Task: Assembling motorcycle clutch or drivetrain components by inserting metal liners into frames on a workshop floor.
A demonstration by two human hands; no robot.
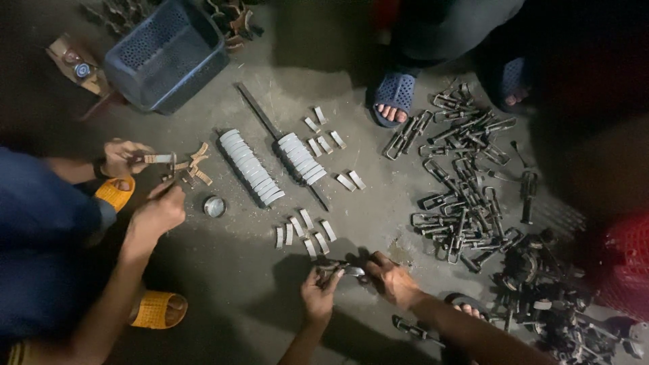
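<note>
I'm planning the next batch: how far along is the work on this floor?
Looks done: two neat rows of stacked grey pieces lie side by side. In hand: the left hand and right hand both hold one small metal part; a co-worker's hands work on another. Left, seemingly: loose grey pieces and a large heap of metal clips.

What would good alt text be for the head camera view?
A person's left hand and right hand grip a small curved metal piece over a grey concrete floor strewn with rows of curved metal segments and dark metal clamps; a co-worker's hands work nearby.
</note>
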